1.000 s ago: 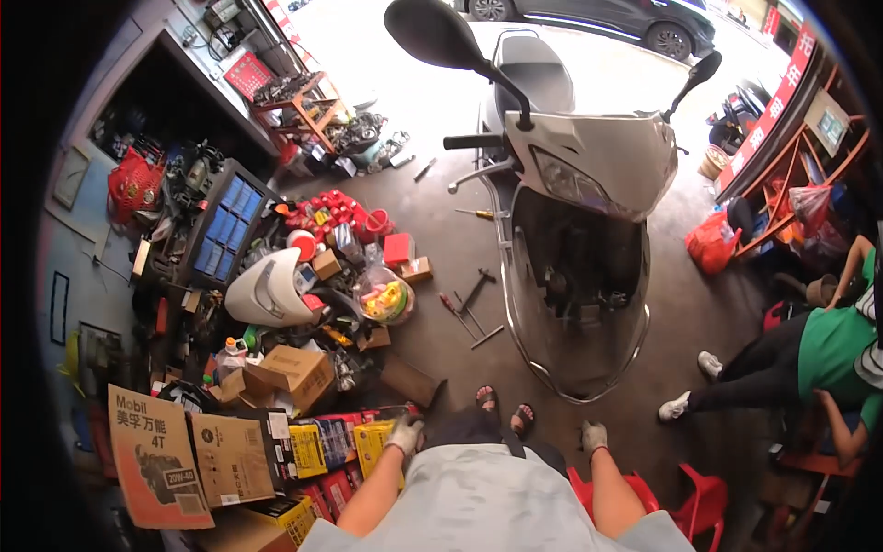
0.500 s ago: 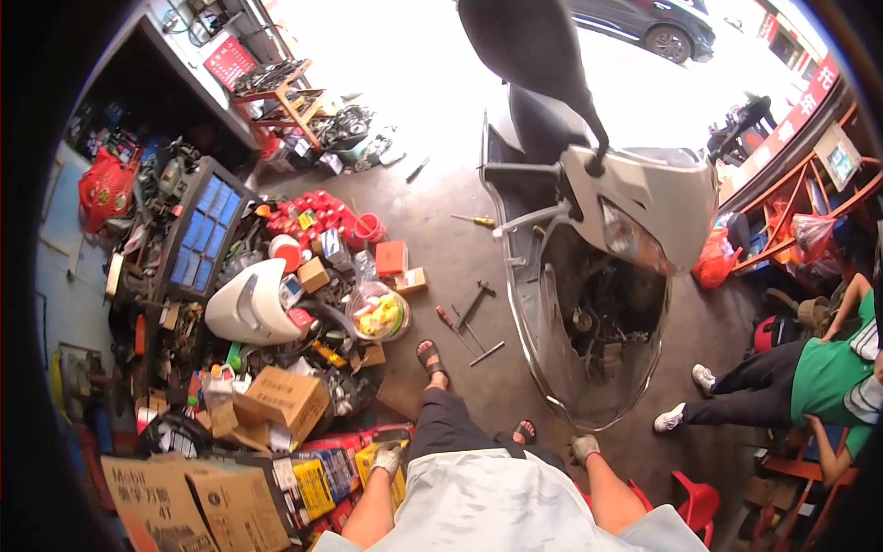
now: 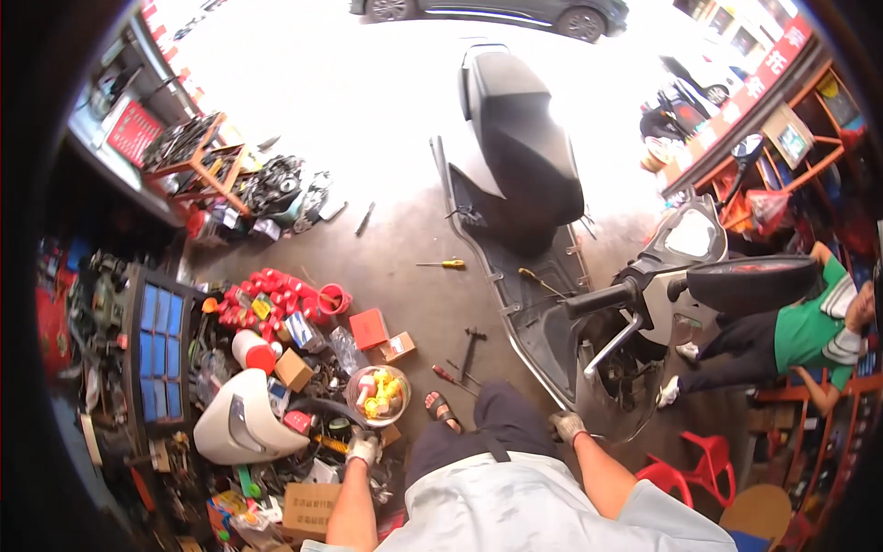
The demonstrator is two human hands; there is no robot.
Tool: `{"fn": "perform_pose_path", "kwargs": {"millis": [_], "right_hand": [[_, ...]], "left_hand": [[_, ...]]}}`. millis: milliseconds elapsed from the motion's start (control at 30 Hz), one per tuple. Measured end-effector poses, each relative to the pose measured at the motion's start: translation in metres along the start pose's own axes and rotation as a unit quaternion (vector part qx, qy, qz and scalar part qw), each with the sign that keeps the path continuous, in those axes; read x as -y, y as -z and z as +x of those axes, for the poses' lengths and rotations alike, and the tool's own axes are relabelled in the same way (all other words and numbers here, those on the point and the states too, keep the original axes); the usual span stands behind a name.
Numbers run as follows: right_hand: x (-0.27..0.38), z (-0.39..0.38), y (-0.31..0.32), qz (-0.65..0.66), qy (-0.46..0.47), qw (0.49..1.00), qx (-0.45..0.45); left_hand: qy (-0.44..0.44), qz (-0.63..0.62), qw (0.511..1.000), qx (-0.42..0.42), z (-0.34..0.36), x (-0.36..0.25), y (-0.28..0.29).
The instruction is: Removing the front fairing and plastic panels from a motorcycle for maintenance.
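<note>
A scooter with a dark seat (image 3: pixel 524 138) and a bare grey floorboard (image 3: pixel 538 308) stands ahead and to the right, its front opened up. My right hand (image 3: pixel 567 426), in a pale work glove, hangs beside the scooter's lower front edge; I cannot tell whether it touches. My left hand (image 3: pixel 364 448), gloved too, is low on the left, beside the piled parts and below a clear round tub (image 3: pixel 378 396) of yellow and red pieces. The fingers of both hands are too small and unclear to read. Nothing shows plainly in either one.
On the floor lie a yellow-handled screwdriver (image 3: pixel 451 264), a T-shaped tool (image 3: pixel 472 345) and a red-handled tool (image 3: pixel 443 373). A white body panel (image 3: pixel 241 419), boxes and red bottles crowd the left. A person in green (image 3: pixel 814 317) is at the right, near red stools (image 3: pixel 708 465).
My view has shifted, bringing the scooter's seat and floorboard into sight. My left hand is now beside the parts pile instead of above the stacked boxes. The right stays near the scooter.
</note>
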State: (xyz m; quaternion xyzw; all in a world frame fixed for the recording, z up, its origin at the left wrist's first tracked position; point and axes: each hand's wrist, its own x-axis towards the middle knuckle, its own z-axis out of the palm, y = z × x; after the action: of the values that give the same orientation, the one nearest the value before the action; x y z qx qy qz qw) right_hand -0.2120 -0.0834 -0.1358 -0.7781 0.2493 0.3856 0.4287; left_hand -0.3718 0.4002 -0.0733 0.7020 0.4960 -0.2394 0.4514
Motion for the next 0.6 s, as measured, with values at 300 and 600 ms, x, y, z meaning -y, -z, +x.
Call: {"fn": "perform_pose_path", "kwargs": {"millis": [300, 600], "right_hand": [[0.026, 0.005, -0.054, -0.233, -0.065, 0.969, -0.056], [0.112, 0.072, -0.124, 0.094, -0.135, 0.986, -0.029]], "left_hand": [[-0.156, 0.024, 0.987, 0.004, 0.193, -0.055, 0.062], [-0.122, 0.089, 0.976, 0.157, 0.317, -0.157, 0.102]]}}
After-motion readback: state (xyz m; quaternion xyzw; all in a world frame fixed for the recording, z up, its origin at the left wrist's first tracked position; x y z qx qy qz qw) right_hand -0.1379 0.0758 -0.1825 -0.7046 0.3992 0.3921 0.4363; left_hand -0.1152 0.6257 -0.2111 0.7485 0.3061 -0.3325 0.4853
